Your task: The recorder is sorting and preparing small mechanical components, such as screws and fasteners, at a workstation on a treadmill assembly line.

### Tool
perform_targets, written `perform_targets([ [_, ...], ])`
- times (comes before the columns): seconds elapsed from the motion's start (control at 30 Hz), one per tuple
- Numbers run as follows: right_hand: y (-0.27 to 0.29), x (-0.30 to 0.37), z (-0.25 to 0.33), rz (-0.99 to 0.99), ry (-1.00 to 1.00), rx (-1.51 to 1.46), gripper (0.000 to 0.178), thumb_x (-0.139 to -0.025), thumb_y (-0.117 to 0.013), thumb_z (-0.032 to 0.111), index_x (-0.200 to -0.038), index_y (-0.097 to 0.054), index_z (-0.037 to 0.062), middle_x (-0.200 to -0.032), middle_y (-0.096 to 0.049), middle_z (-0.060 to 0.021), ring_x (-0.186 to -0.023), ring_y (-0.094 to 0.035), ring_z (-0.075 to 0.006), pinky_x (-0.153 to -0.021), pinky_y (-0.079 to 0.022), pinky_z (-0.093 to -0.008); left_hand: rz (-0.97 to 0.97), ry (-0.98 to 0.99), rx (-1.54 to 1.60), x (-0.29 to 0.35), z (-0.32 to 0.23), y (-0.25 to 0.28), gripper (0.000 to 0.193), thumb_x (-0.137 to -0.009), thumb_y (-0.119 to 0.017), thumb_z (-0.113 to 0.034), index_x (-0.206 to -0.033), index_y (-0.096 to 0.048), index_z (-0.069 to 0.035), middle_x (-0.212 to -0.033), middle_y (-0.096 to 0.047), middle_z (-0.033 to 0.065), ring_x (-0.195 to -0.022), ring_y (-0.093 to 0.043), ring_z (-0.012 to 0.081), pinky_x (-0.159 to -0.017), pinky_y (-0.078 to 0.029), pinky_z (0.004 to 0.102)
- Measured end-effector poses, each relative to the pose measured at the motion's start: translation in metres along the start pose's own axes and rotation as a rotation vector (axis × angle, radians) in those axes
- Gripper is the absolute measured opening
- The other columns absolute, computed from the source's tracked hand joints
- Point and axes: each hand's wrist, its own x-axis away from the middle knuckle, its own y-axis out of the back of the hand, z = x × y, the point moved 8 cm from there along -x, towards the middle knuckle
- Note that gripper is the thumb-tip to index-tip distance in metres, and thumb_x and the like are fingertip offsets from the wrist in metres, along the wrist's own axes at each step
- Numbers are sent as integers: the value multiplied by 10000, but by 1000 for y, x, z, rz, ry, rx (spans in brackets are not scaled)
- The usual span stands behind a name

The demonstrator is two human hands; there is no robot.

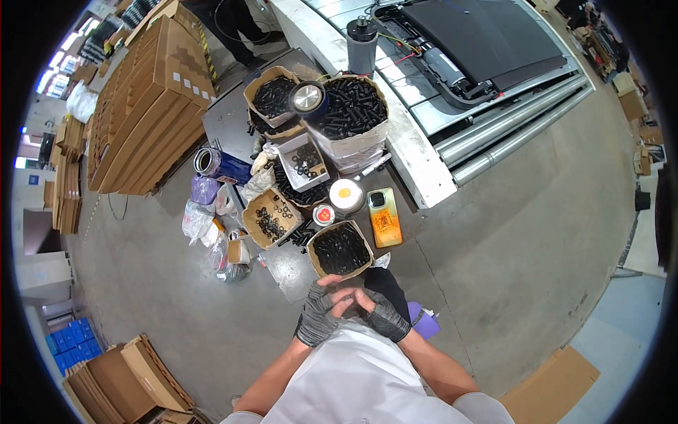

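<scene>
My left hand (321, 314) and my right hand (382, 315), both in grey fingerless gloves, meet in front of my body. Their fingers are bent and drawn together at the tips; anything small between them is too hidden to make out. Just beyond them sits a cardboard box (311, 264) filled with short black screw-like parts (342, 249). Left of it is another open carton (254, 234) holding small dark rings (271, 218). A white round tub (347, 195), a small tin with a red lid (323, 215) and a phone in an orange-yellow case (385, 220) stand close by.
Larger boxes of black parts (353, 106) and a white tray of rings (304, 162) stand farther back. A blue flask (231, 167) lies left among plastic bags. Beyond is a metal-framed machine (431, 141) with rollers. Stacked cardboard (145, 113) rises at the far left.
</scene>
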Motion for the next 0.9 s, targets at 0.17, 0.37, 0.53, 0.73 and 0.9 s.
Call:
perform_targets([
  [0.17, -13, -6, -12, 150, -134, -285, 434, -1022, -460, 352, -1203, -583, -24, -1225, -565, -84, -1121, -523, -138, -997, -401, -288, -99, 44, 13, 13, 8, -7, 238, -837, -671, -73, -1072, -672, -111, -1213, -517, 117, -1003, -567, 261, -901, -468, 382],
  [0.37, -13, -5, 0, 187, -97, 112, 464, -1020, -447, 370, -1155, -595, -49, -926, -678, -89, -921, -608, -154, -911, -449, -280, -110, 54, -135, 20, -3, -6, 231, -812, -664, -33, -1031, -645, -101, -913, -609, 111, -863, -598, 301, -758, -493, 397],
  [0.53, 16, -16, -40, 119, -87, 187, 467, -1025, -442, 372, -1178, -590, -44, -921, -681, -85, -912, -612, -150, -896, -458, -279, -73, 54, -43, 10, -11, -2, 166, -821, -656, -21, -977, -637, -74, -914, -627, 114, -824, -620, 306, -729, -507, 390],
  [0.73, 29, -19, -33, -48, -131, 147, 483, -1010, -477, 383, -1216, -579, -42, -1024, -669, -100, -927, -621, -152, -869, -476, -279, 36, 62, -158, -12, 10, 3, 152, -815, -655, -10, -959, -644, -56, -930, -642, 136, -829, -634, 321, -731, -527, 387],
  [0.9, 43, -11, -42, -83, -191, -89, 461, -996, -507, 385, -1207, -584, -18, -1011, -670, -103, -901, -640, -164, -827, -513, -300, 184, -47, -555, -47, 70, -5, 277, -767, -562, -29, -1017, -673, -68, -1007, -652, 139, -1028, -617, 322, -832, -517, 384],
])
